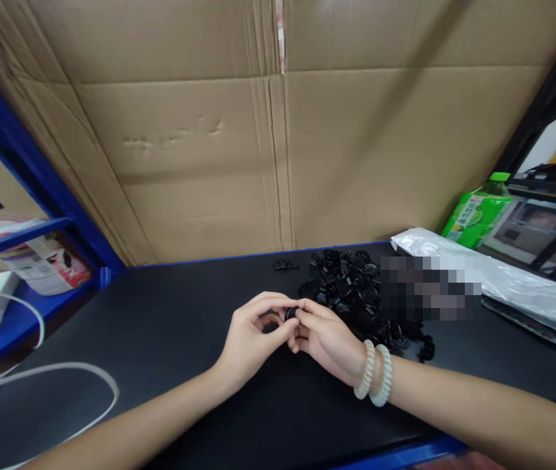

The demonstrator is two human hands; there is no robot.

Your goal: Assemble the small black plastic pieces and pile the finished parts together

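Observation:
A small black part [291, 314] is pinched between the fingertips of both hands above the black tabletop [184, 313]. My left hand [254, 331] is closed on its left side, thumb and fingers curved round it. From the right, my right hand [324, 334] grips the same part with thumb and fingers; two coiled bands circle that wrist. Fingers cover much of the part, so its shape is unclear. Just behind and to the right of my right hand lies a heap of black plastic pieces [349, 284].
Small black pieces [285, 265] lie near the back edge. A white plastic package [498, 274] and a green bottle [478, 212] are at right. At left are a white cable [76, 367], a blue frame [13, 130] and a large bottle [37, 261]. Cardboard [199, 150] stands behind.

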